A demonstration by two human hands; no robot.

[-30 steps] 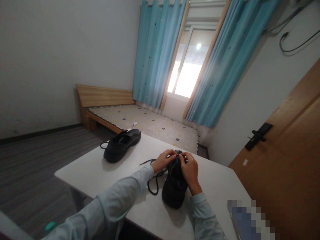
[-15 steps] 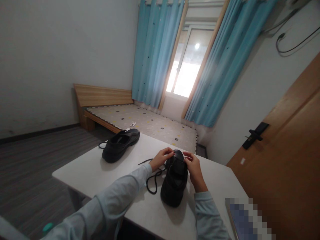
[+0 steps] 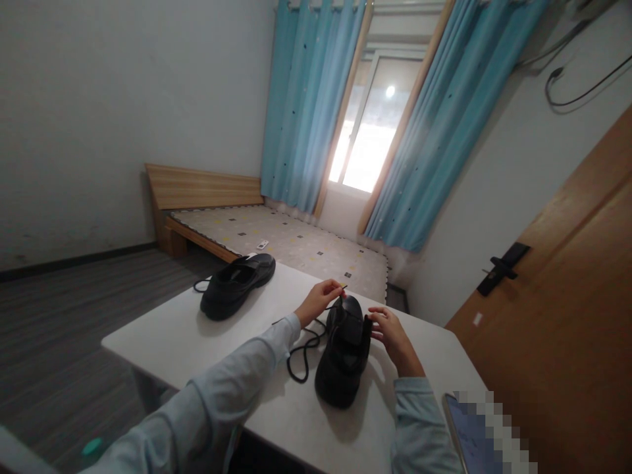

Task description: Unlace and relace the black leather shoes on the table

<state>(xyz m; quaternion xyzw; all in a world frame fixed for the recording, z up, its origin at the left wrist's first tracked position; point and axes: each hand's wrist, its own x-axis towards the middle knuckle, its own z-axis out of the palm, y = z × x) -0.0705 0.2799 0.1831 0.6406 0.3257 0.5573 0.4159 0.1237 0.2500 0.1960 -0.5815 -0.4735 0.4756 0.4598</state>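
Observation:
A black shoe [image 3: 340,365] stands on the white table in front of me, its toe pointing away. My left hand [image 3: 320,301] is above the shoe's left front side, pinching a black shoelace [image 3: 344,288] near its tip. More of the lace [image 3: 297,372] lies in loops on the table to the left of the shoe. At the shoe's right edge is my right hand [image 3: 391,331], fingers apart and slightly bent; its fingertips are close to the upper, and whether they touch it is unclear. A second black shoe [image 3: 232,289] rests farther left.
The white table [image 3: 162,336] has a phone [image 3: 467,428], partly pixelated, at its right edge. Beyond it is a bed [image 3: 316,240] with a small white object [image 3: 262,244] on it. A wooden door [image 3: 567,296] stands at right.
My left hand has lifted slightly and now has the lace tip between its fingers. The right hand has drawn back to the right and lower, away from the shoe's toe.

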